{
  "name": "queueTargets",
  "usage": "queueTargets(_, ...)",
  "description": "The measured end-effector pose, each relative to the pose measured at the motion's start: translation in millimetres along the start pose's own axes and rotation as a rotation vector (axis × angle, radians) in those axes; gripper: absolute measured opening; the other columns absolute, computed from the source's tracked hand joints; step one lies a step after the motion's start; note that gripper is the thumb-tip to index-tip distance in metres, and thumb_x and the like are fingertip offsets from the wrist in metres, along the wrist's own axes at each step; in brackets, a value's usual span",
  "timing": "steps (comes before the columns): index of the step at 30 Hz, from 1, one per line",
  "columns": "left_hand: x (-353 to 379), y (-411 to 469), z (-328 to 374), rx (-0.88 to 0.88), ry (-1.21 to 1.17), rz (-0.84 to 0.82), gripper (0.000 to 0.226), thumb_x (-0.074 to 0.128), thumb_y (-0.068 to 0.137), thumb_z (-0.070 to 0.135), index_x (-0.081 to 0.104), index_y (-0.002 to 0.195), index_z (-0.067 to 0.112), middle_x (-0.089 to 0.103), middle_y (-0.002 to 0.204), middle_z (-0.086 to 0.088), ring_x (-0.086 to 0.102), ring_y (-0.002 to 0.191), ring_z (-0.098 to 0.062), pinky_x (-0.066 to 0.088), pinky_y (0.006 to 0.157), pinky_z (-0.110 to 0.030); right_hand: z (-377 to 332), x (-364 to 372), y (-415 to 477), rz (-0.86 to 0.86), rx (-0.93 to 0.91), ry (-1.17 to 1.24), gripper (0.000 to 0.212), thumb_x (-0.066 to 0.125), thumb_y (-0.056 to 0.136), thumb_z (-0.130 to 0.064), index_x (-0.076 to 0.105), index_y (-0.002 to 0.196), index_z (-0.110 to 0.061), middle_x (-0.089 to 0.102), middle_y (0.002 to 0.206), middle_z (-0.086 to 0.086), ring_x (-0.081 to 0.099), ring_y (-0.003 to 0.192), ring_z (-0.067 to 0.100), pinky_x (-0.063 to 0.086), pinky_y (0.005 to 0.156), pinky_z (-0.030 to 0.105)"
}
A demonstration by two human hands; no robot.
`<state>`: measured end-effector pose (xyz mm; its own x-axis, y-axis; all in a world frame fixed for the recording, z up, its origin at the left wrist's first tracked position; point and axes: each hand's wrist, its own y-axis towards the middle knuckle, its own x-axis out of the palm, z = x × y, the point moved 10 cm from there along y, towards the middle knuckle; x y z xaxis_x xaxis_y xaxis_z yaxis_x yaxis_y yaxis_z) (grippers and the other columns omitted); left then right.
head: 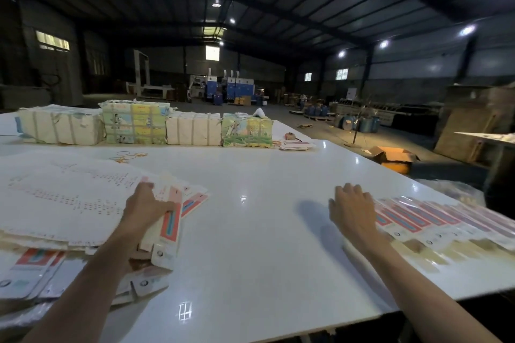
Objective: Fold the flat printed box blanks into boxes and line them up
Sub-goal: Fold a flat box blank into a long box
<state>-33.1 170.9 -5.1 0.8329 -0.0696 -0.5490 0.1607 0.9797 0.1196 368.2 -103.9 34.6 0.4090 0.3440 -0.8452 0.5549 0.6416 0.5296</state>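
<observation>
Your left hand [145,203] lay on the stack of blanks [170,220] at the left of the tabletop [250,231], fingers curled over the stack's far edge, thumb along the top blank — a closed grip on that top blank, as far as the view showed. Your right hand [352,209] rested flat, fingers spread and holding nothing, on the near end of the row of boxes [434,220] at the right.

Orientation: the top blank's long axis ran from the near edge of the tabletop away from you, tilted slightly right at the far end; its white end with the round mark pointed toward you, the red-and-blue band ran along its length. The boxes in the row lay side by side, overlapping like shingles, each long axis angled away and to the left, white ends toward you.

Risks, as I judged them:
- The stack was fanned and ragged; pulling one blank could have dragged its neighbours off — two might have come up together.
- The glossy tabletop looked slick, so a sideways push from your right hand could have skewed the row.
- The perforated sheets [64,198] lay partly over the stack and could have slid with it.
</observation>
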Motion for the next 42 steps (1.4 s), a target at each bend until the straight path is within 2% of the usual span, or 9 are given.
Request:
queueTargets(5, 41, -6, 5, -0.044, -0.483, -0.240, 0.020, 0.078, 0.095, 0.017, 0.072, 0.114, 0.014, 0.080, 0.082, -0.011, 0.079, 0.069, -0.028, 0.061, 0.058, -0.038, -129, -16, 3, 0.010, -0.229, 0.312, 0.024, 0.050, 0.106, -0.028, 0.066, 0.115, -0.013, 0.070, 0.115, 0.007, 0.064, 0.109, 0.030, 0.049, 0.090, 0.039)
queueTargets(13, 83, -33, 16, 0.034, -0.614, -0.392, 0.030, 0.079, 0.093, 0.037, 0.070, 0.122, 0.032, 0.080, 0.102, -0.010, 0.080, 0.094, -0.028, 0.063, 0.081, -0.045, -237, 22, -15, -0.383, -0.053, 1.396, 0.044, 0.051, 0.109, -0.048, 0.044, 0.148, -0.029, 0.068, 0.119, 0.002, 0.066, 0.096, 0.012, 0.054, 0.062, 0.017)
queueTargets(18, 84, -30, 30, 0.093, -0.487, -0.250, 0.060, 0.082, 0.091, 0.029, 0.043, 0.136, 0.035, 0.075, 0.108, -0.002, 0.080, 0.089, -0.022, 0.066, 0.081, -0.043, -239, 32, -16, -0.391, -0.038, 1.689, 0.037, 0.057, 0.109, -0.031, 0.046, 0.144, -0.031, 0.074, 0.096, 0.010, 0.077, 0.092, 0.017, 0.060, 0.076, 0.024)
queueTargets(21, 90, -34, 32, 0.087, -0.513, -0.261, 0.080, 0.083, 0.091, 0.028, 0.025, 0.142, 0.047, 0.069, 0.117, -0.004, 0.079, 0.095, -0.026, 0.065, 0.086, -0.049, -233, 26, -15, -0.366, -0.021, 1.783, 0.034, 0.063, 0.106, -0.020, 0.053, 0.138, -0.024, 0.078, 0.098, 0.009, 0.078, 0.094, 0.022, 0.063, 0.080, 0.029)
queueTargets(24, 92, -36, 34, 0.112, -0.462, -0.251, 0.082, 0.089, 0.083, 0.036, 0.031, 0.141, 0.046, 0.070, 0.113, 0.000, 0.080, 0.089, -0.019, 0.067, 0.081, -0.044, -229, 26, -17, -0.380, 0.009, 1.881, 0.029, 0.069, 0.103, -0.019, 0.057, 0.129, -0.021, 0.080, 0.098, 0.006, 0.079, 0.093, 0.027, 0.062, 0.076, 0.031)
queueTargets(28, 94, -38, 37, 0.148, -0.311, -0.250, 0.081, 0.092, 0.071, 0.042, 0.040, 0.134, 0.045, 0.072, 0.105, 0.006, 0.079, 0.083, -0.014, 0.066, 0.073, -0.035, -229, 15, -16, -0.349, -0.083, 1.677, 0.041, 0.068, 0.103, -0.022, 0.051, 0.138, -0.035, 0.074, 0.109, 0.002, 0.078, 0.091, 0.019, 0.061, 0.069, 0.023)
queueTargets(32, 107, -44, 45, 0.202, -0.343, -0.353, 0.077, 0.091, 0.064, 0.039, 0.052, 0.130, 0.041, 0.076, 0.099, -0.002, 0.080, 0.084, -0.021, 0.067, 0.079, -0.047, -231, 6, -17, -0.279, -0.184, 1.479, 0.038, 0.058, 0.108, -0.033, 0.055, 0.146, -0.037, 0.062, 0.120, -0.014, 0.074, 0.087, 0.001, 0.059, 0.067, 0.017)
queueTargets(35, 109, -45, 49, 0.191, -0.466, -0.421, 0.066, 0.088, 0.067, 0.037, 0.057, 0.125, 0.033, 0.076, 0.098, -0.008, 0.080, 0.088, -0.025, 0.066, 0.082, -0.049, -229, 5, -15, -0.238, -0.235, 1.364, 0.034, 0.056, 0.109, -0.037, 0.061, 0.142, -0.036, 0.063, 0.120, -0.012, 0.073, 0.093, 0.004, 0.060, 0.076, 0.019)
queueTargets(42, 119, -60, 42, 0.014, -0.809, -0.704, 0.062, 0.083, 0.082, 0.034, 0.055, 0.134, 0.015, 0.069, 0.106, -0.019, 0.072, 0.094, -0.034, 0.060, 0.091, -0.050, -233, 16, -11, -0.378, -0.207, 1.537, 0.015, 0.062, 0.106, -0.032, 0.063, 0.119, -0.025, 0.074, 0.106, 0.003, 0.080, 0.083, 0.015, 0.062, 0.061, 0.025)
